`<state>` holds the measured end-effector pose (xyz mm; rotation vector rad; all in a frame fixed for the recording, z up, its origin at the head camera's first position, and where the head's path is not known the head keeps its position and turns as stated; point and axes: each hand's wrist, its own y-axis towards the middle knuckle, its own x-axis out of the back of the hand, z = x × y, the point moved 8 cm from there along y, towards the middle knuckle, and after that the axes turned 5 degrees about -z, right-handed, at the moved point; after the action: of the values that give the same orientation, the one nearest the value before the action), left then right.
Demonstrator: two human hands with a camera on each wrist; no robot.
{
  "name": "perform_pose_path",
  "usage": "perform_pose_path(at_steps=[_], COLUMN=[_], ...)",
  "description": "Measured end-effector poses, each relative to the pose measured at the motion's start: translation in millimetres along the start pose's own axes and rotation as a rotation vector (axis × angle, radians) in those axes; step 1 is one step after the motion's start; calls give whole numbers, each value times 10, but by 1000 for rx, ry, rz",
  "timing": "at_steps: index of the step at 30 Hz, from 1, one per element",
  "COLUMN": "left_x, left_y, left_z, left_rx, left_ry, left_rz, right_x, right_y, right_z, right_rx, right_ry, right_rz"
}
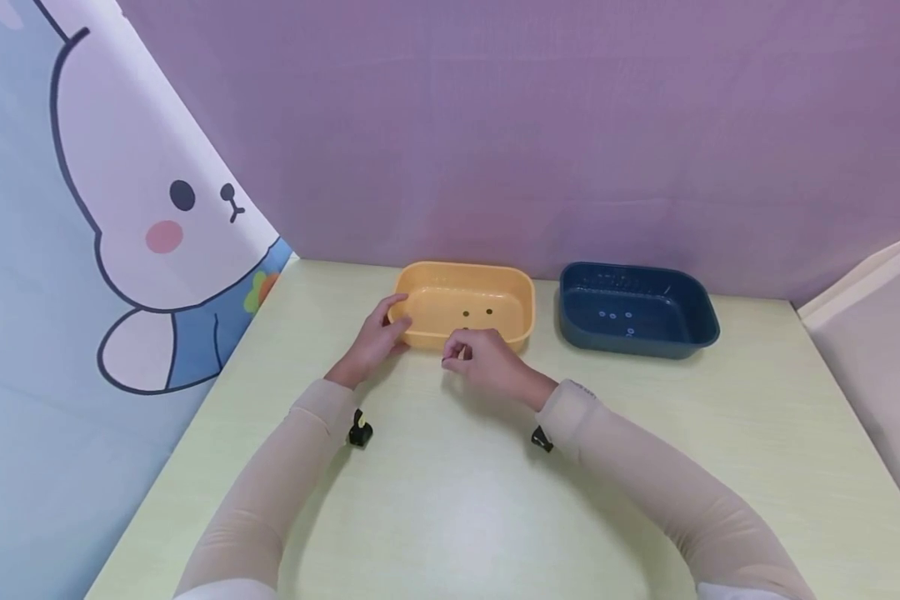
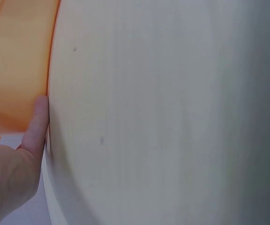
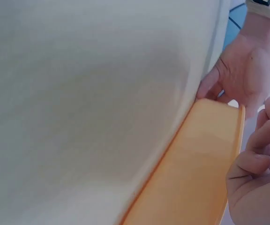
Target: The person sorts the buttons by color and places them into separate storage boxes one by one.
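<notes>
My left hand [image 1: 375, 340] grips the left end of a yellow plastic basin [image 1: 468, 342], with fingers over the rim. In the left wrist view a digit of that hand [image 2: 35, 126] lies along the basin's outer wall. A few small dark round pieces [image 1: 489, 312] lie on the basin floor. At the basin's front rim, my right hand [image 1: 487, 364] has its fingers curled and thumb pinched toward the index finger, with a small dark thing [image 1: 444, 360] just showing at the tips. In the right wrist view those fingers [image 3: 259, 154] are beside the basin; the pinched thing is hard to see.
A dark blue basin [image 1: 637, 342] stands to the right, with several small light-blue round pieces [image 1: 628, 315] inside. Both basins are on a pale table [image 1: 457, 500], close to a purple cloth backdrop [image 1: 495, 150]. A cartoon-printed cloth [image 1: 142, 275] hangs at left.
</notes>
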<state>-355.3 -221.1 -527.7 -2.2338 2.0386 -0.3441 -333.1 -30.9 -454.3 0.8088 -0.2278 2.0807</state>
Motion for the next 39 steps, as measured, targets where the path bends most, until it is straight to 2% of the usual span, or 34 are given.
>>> perform_pose_path(at_steps=[6, 13, 22, 29, 39], left_x=[-16, -19, -28, -19, -7], left_y=[0, 13, 32, 13, -45], left_z=[1, -1, 6, -12, -55], left_rx=[4, -1, 5, 1, 13], left_ry=[-10, -9, -14, -8, -9], left_rz=[1, 3, 14, 10, 10], right_x=[150, 208, 375, 478, 586], right_y=[28, 55, 116, 132, 144], right_z=[-90, -178, -238, -326, -368], right_rx=[-48, -63, -89, -139, -121], right_ry=[75, 81, 87, 95, 59], right_rz=[-108, -131, -207, -250, -303])
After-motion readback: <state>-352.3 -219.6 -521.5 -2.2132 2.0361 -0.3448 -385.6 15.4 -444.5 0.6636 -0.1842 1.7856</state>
